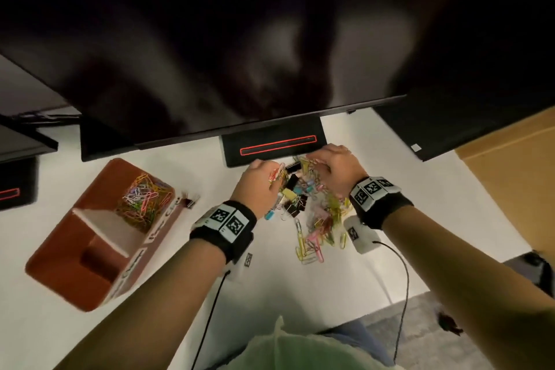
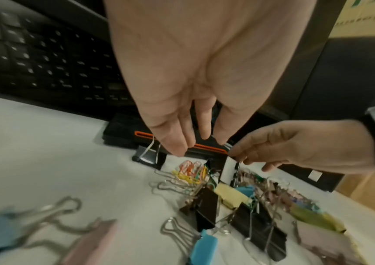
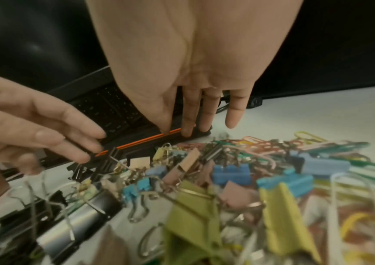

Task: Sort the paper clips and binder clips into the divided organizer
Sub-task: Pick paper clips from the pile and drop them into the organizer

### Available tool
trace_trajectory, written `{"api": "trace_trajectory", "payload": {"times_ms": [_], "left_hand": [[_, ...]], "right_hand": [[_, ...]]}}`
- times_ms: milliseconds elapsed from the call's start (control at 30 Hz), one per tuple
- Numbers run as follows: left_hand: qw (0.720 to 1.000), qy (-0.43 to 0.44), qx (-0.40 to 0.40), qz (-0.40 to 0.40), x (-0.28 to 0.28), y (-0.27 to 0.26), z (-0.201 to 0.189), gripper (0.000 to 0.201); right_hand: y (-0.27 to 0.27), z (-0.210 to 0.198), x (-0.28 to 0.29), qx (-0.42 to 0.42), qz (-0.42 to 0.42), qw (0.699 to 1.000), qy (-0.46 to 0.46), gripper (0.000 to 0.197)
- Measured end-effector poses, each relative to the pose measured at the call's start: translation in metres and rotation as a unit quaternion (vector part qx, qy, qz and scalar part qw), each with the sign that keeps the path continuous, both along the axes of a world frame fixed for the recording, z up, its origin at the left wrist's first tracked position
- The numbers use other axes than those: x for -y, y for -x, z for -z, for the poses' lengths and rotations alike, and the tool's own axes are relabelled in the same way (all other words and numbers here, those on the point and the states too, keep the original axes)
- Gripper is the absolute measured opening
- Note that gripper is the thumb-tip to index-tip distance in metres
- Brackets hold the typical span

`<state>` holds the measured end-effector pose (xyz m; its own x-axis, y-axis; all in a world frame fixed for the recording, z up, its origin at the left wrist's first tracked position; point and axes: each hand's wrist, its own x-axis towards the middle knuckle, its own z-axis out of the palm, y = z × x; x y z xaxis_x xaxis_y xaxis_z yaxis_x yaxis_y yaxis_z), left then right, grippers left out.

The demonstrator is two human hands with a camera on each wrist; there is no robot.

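A mixed pile (image 1: 312, 204) of coloured paper clips and binder clips lies on the white desk. Both hands are over its far end. My left hand (image 1: 261, 180) hangs with straight fingers (image 2: 177, 143) above orange and yellow paper clips (image 2: 190, 170); its fingertips (image 3: 91, 154) touch black binder clips (image 3: 100, 161). My right hand (image 1: 333, 165) has curled fingers that pinch the wire handle of a black binder clip (image 2: 227, 170); in the right wrist view its thumb (image 3: 163, 125) hides the pinch. The brown divided organizer (image 1: 60, 252) stands at the left, with paper clips (image 1: 144, 201) in its far compartment.
A lone black binder clip (image 1: 190, 201) lies beside the organizer. A black monitor stand base with an orange stripe (image 1: 270, 144) sits just beyond the hands, under a large dark screen (image 1: 240, 39). A keyboard (image 2: 45, 59) is behind. A cardboard box (image 1: 510, 159) is at the right.
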<state>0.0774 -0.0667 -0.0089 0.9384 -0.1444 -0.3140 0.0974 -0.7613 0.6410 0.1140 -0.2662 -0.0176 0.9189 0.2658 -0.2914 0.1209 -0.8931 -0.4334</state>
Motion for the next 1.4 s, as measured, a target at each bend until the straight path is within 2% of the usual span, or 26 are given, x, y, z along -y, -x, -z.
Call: {"api": "trace_trajectory", "payload": {"times_ms": [67,200,433,533,633,700,867,1067,1200,1400], "left_hand": [[1.0,-0.026,-0.003,0.013,0.012,-0.011,0.009,0.037],[0.997,-0.074,0.015,0.028,0.023,-0.019,0.024,0.04],[0.996,-0.055,0.058,0.045,0.017,0.016,0.033,0.029],[0.997,-0.046,0.051,0.046,0.012,0.036,0.034,0.031],[0.999,-0.016,0.039,0.007,0.009,0.044,0.033,0.036],[0.999,-0.015,0.028,-0.016,0.006,0.044,0.031,0.04],[0.999,-0.042,-0.015,0.006,0.001,0.041,0.03,0.048],[0.997,-0.067,-0.026,-0.007,0.008,0.028,0.029,0.029],[0.996,-0.084,-0.039,-0.009,0.009,0.024,0.03,0.019],[0.992,-0.116,-0.048,0.016,0.01,0.017,0.03,0.013]], "right_hand": [[-0.006,0.004,-0.001,-0.014,-0.028,1.0,-0.003,0.034],[-0.009,0.014,-0.004,0.015,-0.086,0.996,-0.009,0.036],[0.027,0.03,0.004,0.038,-0.171,0.982,-0.064,0.033],[0.038,0.033,0.008,0.022,-0.206,0.974,-0.096,0.029],[0.034,0.028,0.016,0.018,-0.155,0.981,-0.115,0.03],[0.026,0.024,0.021,0.005,-0.115,0.99,-0.08,0.034],[0.018,0.012,0.018,-0.081,-0.135,0.987,0.01,0.045],[0.019,0.012,-0.006,-0.123,-0.131,0.984,-0.014,0.036],[0.01,0.014,-0.01,-0.168,-0.114,0.979,-0.01,0.018],[0.011,0.013,-0.012,-0.155,-0.13,0.979,0.0,0.013]]}}
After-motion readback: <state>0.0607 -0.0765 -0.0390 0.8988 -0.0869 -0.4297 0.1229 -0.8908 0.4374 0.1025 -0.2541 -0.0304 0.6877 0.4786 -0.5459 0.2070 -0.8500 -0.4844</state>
